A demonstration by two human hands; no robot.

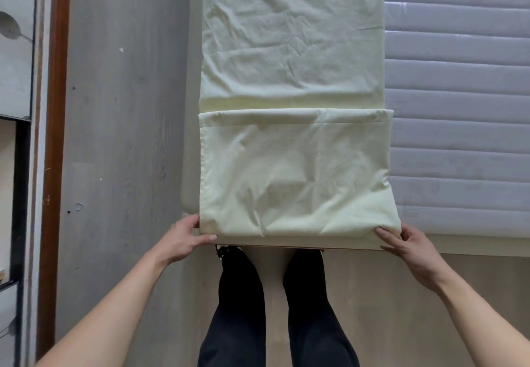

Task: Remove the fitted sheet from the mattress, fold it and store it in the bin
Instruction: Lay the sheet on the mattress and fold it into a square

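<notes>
The pale yellow fitted sheet [292,80] lies as a long folded strip along the left side of the bare quilted mattress [459,108]. Its near end is folded over onto itself, forming a doubled panel whose far edge crosses the strip about halfway up the view. My left hand [186,237] pinches the panel's near left corner, thumb on top. My right hand [407,242] grips the near right corner at the mattress edge. No bin is in view.
Grey wood-look floor [123,137] runs along the left of the bed. A brown door frame [56,137] and a shelf unit stand at the far left. My legs in black trousers [275,309] stand against the bed's near edge.
</notes>
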